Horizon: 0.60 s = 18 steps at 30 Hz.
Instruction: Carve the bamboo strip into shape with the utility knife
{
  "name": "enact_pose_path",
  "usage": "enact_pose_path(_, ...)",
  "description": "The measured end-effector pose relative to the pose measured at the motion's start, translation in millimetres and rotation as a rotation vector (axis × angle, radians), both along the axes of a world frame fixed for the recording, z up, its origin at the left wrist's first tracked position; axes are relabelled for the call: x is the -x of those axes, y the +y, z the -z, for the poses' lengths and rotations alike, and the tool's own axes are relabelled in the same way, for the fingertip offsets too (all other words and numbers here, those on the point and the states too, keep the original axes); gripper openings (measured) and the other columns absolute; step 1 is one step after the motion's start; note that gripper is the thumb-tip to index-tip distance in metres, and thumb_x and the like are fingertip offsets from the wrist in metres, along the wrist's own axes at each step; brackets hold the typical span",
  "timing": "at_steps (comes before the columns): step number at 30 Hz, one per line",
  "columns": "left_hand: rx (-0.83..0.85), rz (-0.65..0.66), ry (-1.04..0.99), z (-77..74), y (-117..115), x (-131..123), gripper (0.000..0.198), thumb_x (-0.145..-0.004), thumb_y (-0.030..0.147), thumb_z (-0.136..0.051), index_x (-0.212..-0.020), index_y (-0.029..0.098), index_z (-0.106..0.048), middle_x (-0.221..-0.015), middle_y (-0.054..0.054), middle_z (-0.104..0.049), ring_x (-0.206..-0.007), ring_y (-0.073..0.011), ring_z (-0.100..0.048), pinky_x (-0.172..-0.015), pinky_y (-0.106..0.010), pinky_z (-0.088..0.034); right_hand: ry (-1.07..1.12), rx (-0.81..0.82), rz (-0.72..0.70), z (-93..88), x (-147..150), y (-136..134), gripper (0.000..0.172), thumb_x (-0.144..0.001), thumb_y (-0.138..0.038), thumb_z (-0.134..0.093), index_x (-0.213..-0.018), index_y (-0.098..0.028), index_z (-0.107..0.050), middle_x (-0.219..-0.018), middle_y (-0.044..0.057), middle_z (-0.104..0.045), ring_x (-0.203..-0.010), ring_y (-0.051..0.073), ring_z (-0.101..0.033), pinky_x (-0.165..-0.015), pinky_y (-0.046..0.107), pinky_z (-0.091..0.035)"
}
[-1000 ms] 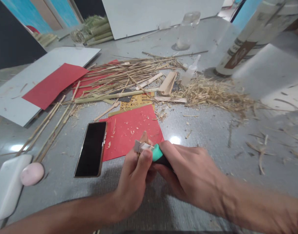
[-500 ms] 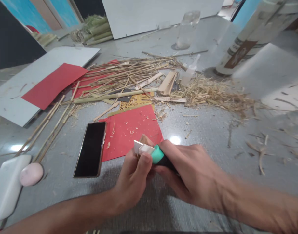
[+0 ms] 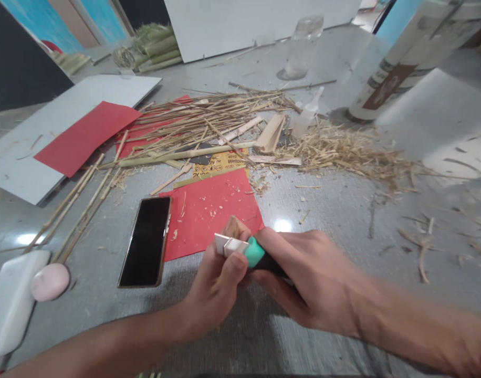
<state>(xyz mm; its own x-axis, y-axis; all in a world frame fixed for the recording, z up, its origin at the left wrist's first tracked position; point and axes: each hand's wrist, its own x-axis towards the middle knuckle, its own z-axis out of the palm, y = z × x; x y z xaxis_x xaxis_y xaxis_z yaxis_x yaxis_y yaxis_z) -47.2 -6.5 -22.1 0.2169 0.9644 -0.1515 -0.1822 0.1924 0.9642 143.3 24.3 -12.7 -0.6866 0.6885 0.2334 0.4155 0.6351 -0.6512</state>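
My right hand grips a utility knife with a teal and black handle, its pale blade end pointing left. My left hand is closed around a small piece of straw or wood that sticks up just behind the blade, thumb pressed near the blade. Both hands meet low in the middle, at the near edge of a red paper sheet strewn with shavings.
A black phone lies left of the red sheet. Straw stalks and chaff spread behind, with sandpaper. A second red sheet lies on a white board. A pink oval object, a glass bottle and a large can stand around.
The hands and knife have shifted only slightly; the blade end sits a little lower and the left thumb has moved along it.
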Motion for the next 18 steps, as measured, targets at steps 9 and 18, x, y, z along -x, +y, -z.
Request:
enact_pose_path(9, -0.004, 0.003, -0.134, 12.7, -2, 2, 0.048, -0.097, 0.068, -0.068, -0.092, 0.022, -0.055, -0.086, 0.001, -0.046, -0.069, -0.0126, -0.04, -0.059, -0.023, -0.042, -0.015, 0.01, 0.018, -1.0, 0, 1, 0.012, -0.11, -0.034, -0.046, -0.102, -0.025, -0.045, -0.075, -0.003, -0.062, -0.055, 0.014, -0.051, -0.052, 0.031, -0.026)
enact_pose_path(18, -0.003, -0.145, -0.054, -3.2, -9, -9, 0.052, -0.098, 0.071, -0.066, -0.084, 0.022, -0.054, -0.074, 0.003, -0.047, -0.058, -0.01, -0.037, -0.049, -0.021, -0.038, -0.024, -0.025, 0.023, -5.5, 1, -2, 0.009, -0.109, -0.031, -0.045, -0.101, -0.027, -0.041, -0.074, -0.005, -0.061, -0.054, 0.017, -0.054, -0.048, 0.032, -0.029)
